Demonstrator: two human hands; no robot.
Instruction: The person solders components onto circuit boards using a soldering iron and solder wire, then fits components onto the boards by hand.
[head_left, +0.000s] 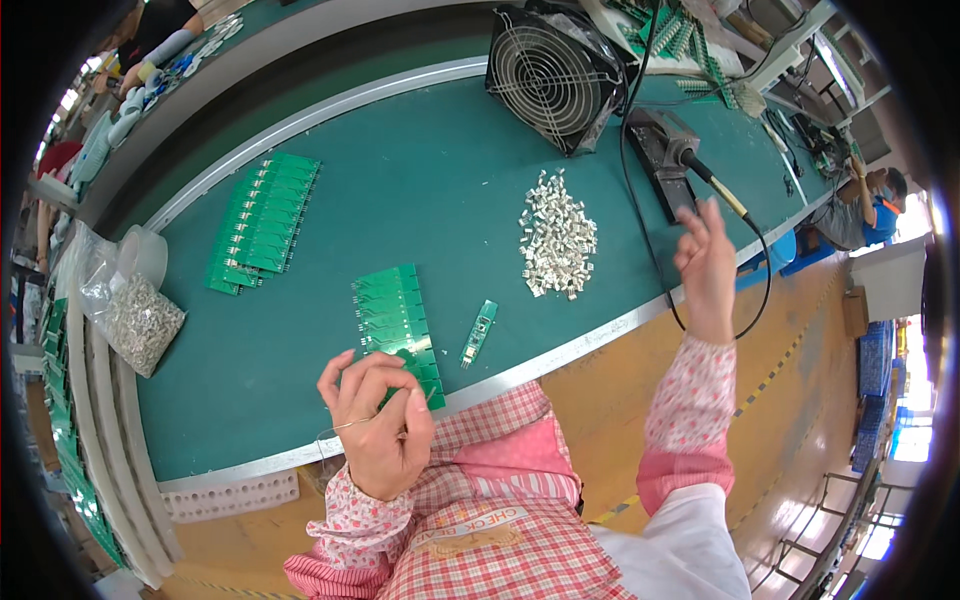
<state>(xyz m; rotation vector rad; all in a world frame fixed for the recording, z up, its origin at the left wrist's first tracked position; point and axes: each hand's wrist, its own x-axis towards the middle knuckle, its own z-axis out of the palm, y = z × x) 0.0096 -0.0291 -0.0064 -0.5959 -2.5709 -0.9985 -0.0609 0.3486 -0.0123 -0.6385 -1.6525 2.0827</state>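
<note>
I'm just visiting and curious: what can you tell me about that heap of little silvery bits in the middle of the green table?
The heap of small metal parts is a loose pile of shiny, silver-coloured pieces, all about alike and jumbled at every angle. It lies directly on the green table mat, in front of the black fan. A few pieces have strayed at its edges. Neither hand touches it.

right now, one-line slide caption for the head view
Left hand pinches thin silver wire by green circuit boards; right hand reaches toward black-handled soldering iron.

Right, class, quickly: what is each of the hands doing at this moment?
Left hand: fingers pinched on a thin wire.
Right hand: open, holding nothing, raised near the soldering iron.
</note>
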